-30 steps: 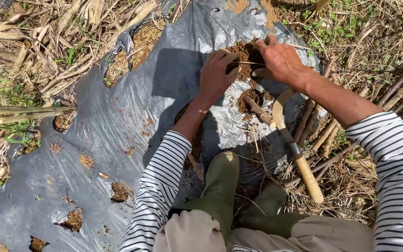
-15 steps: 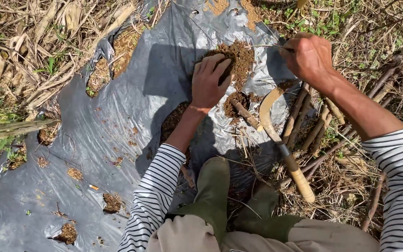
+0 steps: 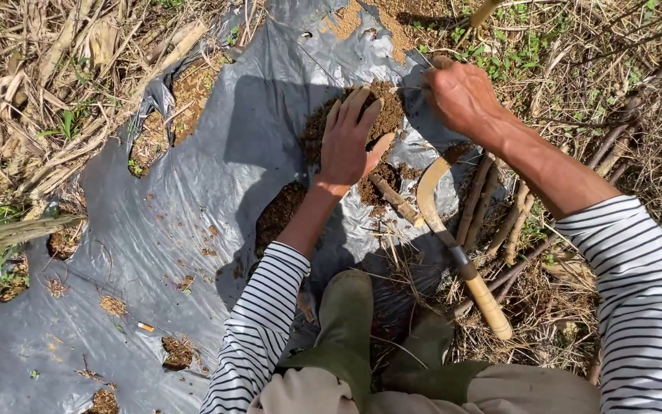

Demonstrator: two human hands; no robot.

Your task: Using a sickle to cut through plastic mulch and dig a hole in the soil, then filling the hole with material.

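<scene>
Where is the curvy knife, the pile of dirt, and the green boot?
sickle (image 3: 432, 201), head view, on the curved blade.
soil mound (image 3: 386, 115), head view, on its right part beside the fingers.
left boot (image 3: 344, 307), head view, on the toe.

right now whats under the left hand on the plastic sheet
The left hand lies flat on a mound of brown soil, which sits on the grey plastic sheet. Whatever is directly beneath the palm is covered.

Two hands (image 3: 350, 142) (image 3: 461, 96), one sickle (image 3: 453, 245), two boots (image 3: 344, 322) (image 3: 423, 345).
</scene>
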